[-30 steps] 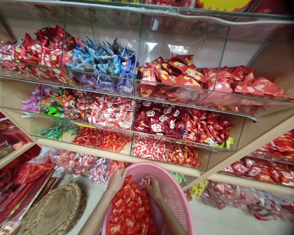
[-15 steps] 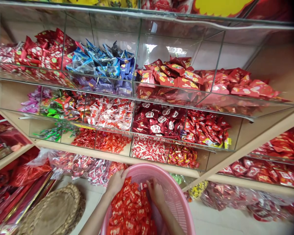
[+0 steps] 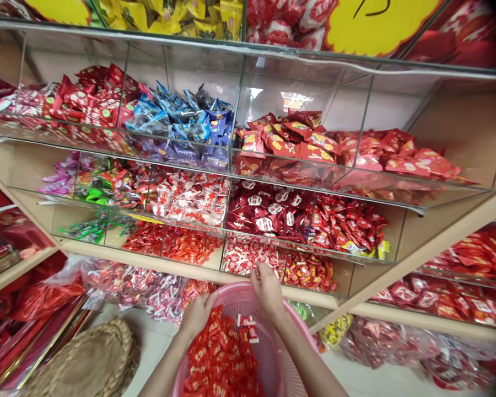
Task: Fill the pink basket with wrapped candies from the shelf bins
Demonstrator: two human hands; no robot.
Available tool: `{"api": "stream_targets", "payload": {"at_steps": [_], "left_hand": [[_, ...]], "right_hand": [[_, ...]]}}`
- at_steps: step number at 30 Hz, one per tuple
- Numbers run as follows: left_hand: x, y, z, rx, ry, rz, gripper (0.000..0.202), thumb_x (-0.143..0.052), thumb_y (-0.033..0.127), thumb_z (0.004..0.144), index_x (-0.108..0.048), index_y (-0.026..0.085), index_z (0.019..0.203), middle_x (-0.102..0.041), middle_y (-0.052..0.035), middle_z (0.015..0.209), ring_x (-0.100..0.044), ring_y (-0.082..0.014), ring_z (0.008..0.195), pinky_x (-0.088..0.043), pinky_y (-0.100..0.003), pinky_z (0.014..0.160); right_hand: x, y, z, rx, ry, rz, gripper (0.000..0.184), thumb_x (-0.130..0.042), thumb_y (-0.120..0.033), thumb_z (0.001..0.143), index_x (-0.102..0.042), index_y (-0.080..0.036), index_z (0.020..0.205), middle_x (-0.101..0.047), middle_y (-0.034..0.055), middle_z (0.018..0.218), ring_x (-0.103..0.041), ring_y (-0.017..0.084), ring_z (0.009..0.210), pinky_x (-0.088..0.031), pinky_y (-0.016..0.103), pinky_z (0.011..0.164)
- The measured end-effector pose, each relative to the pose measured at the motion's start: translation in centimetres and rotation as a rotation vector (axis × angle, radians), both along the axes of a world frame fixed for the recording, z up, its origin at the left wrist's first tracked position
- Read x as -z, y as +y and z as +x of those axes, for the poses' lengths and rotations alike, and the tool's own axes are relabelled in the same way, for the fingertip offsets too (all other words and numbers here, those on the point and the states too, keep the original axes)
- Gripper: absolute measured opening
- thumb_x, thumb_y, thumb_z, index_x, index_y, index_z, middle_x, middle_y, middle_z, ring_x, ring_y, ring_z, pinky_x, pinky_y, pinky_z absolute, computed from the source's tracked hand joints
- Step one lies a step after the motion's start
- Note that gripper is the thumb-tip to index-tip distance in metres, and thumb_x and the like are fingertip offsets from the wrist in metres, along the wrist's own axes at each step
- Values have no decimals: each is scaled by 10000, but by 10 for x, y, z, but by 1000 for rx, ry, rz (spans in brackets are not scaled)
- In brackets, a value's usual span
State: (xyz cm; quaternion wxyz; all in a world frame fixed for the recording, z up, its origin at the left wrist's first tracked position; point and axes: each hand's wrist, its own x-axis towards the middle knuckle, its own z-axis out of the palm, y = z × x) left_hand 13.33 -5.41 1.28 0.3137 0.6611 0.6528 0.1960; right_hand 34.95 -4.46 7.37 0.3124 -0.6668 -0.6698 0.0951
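Basket (image 3: 273, 358) of perforated pink plastic below the shelves, the left hand (image 3: 198, 315) curled tight on its rim, and inside it a glossy heap of red candy packets (image 3: 219, 355) topped with a few red-and-white candies (image 3: 248, 326), their print too blurred to read! Right hand (image 3: 268, 292) reaches over the wooden ledge (image 3: 140, 264) to a pile of similar candies (image 3: 246, 256), though whether those bent fingers pinch anything, I can't tell. Around it: glass dividers (image 3: 238, 105), maroon packets (image 3: 264, 223) with white oval labels, a scalloped yellow sign (image 3: 376, 27) overhead.
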Motion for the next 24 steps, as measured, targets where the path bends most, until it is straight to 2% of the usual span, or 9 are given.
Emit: {"api": "stream_targets", "payload": {"at_steps": [2,4,6,9,12,16,19,24], "left_hand": [[0,0,0,-4,-8,3,509,-290,569,905,-558,196,686,-664,-34,722,-603,-163,688,-371,-241,672],[0,-1,-1,-10,-16,6,515,-285,569,907,-555,194,680,-662,-30,714,-599,-159,677,-367,-239,661],[1,-1,-2,-16,-14,8,513,-281,562,911,-552,193,679,-658,-29,703,-595,-156,665,-362,-238,652],[5,-1,-2,-27,4,20,500,-289,551,914,-538,194,669,-646,-28,683,-596,-156,658,-351,-235,636],[6,-1,-2,-39,30,30,488,-289,532,921,-522,197,654,-640,-31,675,-602,-160,660,-340,-236,620],[4,-1,-1,-40,46,14,475,-289,525,922,-535,202,675,-661,-44,718,-626,-180,707,-343,-240,622],[3,-1,0,-33,60,3,488,-280,538,921,-555,204,696,-677,-52,752,-641,-193,745,-351,-242,634],[7,-1,-1,-28,59,4,490,-273,532,928,-586,201,746,-692,-58,781,-653,-193,786,-359,-235,644]], "right_hand": [[-8,24,1,42,-156,-1,379,-370,-342,916,-524,-167,1214,-588,134,1141,-542,244,1058,-443,338,864],[-9,45,0,101,-272,-73,478,-438,-417,884,-495,-140,1268,-539,177,1206,-498,295,1113,-423,400,907],[-6,61,-3,156,-311,-132,618,-436,-523,861,-426,-140,1346,-475,212,1287,-445,342,1176,-423,450,900],[0,76,-12,218,-280,-233,752,-341,-656,838,-363,-160,1403,-371,235,1394,-376,382,1238,-433,488,868],[4,85,-20,245,-254,-293,801,-282,-708,822,-366,-167,1407,-328,238,1431,-366,399,1236,-425,522,859],[9,88,-22,254,-284,-276,766,-343,-667,830,-352,-173,1415,-365,248,1402,-378,403,1219,-428,542,839],[13,88,-20,258,-321,-249,711,-396,-600,844,-358,-167,1407,-369,256,1395,-393,384,1209,-439,527,828],[16,85,-16,259,-347,-207,675,-415,-583,843,-405,-153,1364,-376,258,1382,-419,366,1179,-463,471,796]]}}
